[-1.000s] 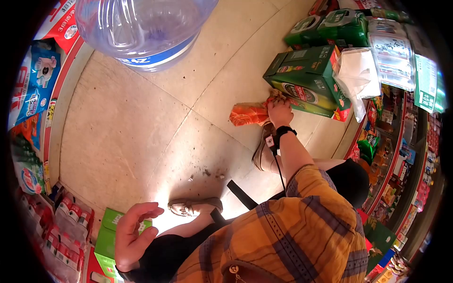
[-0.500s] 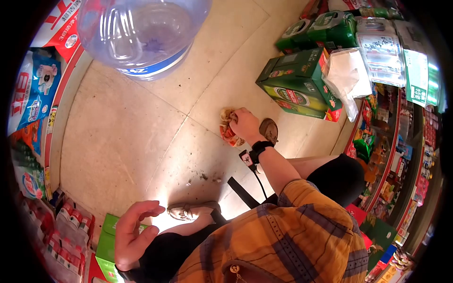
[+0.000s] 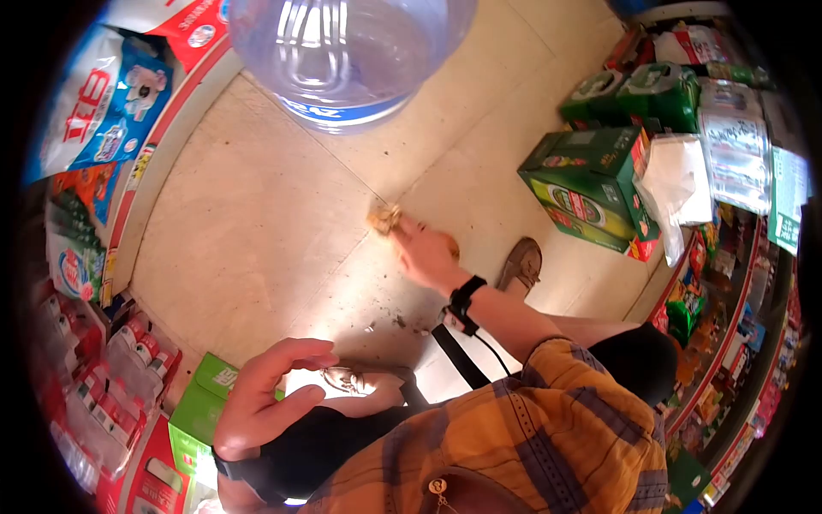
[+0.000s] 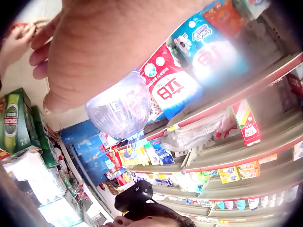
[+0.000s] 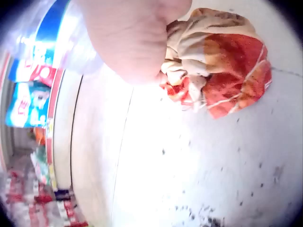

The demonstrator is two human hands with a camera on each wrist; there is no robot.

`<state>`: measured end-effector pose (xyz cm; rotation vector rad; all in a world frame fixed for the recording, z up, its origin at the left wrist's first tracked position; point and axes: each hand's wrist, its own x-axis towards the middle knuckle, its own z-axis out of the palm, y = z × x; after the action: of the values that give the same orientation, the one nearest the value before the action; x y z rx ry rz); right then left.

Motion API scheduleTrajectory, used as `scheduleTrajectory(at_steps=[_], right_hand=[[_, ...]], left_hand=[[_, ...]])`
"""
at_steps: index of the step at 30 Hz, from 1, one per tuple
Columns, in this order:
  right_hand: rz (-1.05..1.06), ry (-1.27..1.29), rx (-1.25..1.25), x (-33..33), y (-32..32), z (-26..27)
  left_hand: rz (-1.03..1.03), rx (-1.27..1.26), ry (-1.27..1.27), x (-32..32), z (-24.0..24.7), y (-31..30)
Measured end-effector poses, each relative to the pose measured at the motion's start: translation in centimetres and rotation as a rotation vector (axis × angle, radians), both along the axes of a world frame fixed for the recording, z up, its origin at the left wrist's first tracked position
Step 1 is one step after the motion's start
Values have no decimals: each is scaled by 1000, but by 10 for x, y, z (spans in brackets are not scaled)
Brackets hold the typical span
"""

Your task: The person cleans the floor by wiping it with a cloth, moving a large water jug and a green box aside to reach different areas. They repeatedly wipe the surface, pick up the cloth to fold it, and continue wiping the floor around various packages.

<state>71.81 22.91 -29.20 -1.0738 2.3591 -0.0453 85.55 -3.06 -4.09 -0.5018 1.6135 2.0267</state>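
My right hand [image 3: 428,255] grips a bunched orange and beige cloth [image 5: 236,71] down at the tiled floor. In the head view most of the cloth is hidden under the hand, with a beige end showing past the fingers. Dark crumbs of dirt [image 3: 398,322] lie on the tiles between the cloth and one shoe [image 3: 351,381]. Over the bent left knee, my left hand [image 3: 265,398] hangs with fingers loosely curved and nothing in it.
A large clear blue water jug [image 3: 351,60] stands ahead on the floor. To the right are a green beer carton [image 3: 582,193], a white tissue pack [image 3: 681,180] and snack shelves. Detergent bags [image 3: 107,103] line the left shelf; a bright green box [image 3: 199,403] sits near the left knee.
My right hand has moved the cloth leftward over the floor, away from the beer carton, and it has become bunched. The left hand keeps its pose while the head view has shifted.
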Motion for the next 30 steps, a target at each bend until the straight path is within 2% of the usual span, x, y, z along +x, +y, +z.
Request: scheduleTrajectory(at_steps=[1,3,5,7,8,9,10,11,13,17,19,20,26,30], right_hand=[[19,7,-17,5,-5,5],[237,-87,-197,6,-15,14],[232,-38,-264,-16,-27,21],[-37,-55,-355,-59,-32,47],[-210,70,-534,-78,-29,51],[-354,12,-768,-105,-22,44],[-837,-358,-776,-137,-16,47],[-826,-292,-754,-151,-23,85],[-836,-434,-1272,-191,-24,85],[-902,-393,-1250,-221,-72,119],[-958,-653,-1305,-220,-87,122],[-930,-668,-1306,-218,-89,121],[-984,-658,-1059,-177,-101,105],[-933,-876,-1003,-156,-120,100]], left_hand=[[-14,0,8,0,1,0],[0,-15,37,4,0,0],[20,-30,66,8,3,0],[-3,-34,72,12,8,-1],[27,-54,76,14,8,-1],[-1,-55,109,17,8,-2],[-27,-57,140,20,10,-3],[8,-78,142,21,14,-3],[13,-28,64,23,22,-1],[-31,-84,117,33,22,-2],[9,-105,150,38,23,-1],[4,-116,194,41,24,0],[35,-142,307,48,29,8],[-20,-209,348,47,35,9]])
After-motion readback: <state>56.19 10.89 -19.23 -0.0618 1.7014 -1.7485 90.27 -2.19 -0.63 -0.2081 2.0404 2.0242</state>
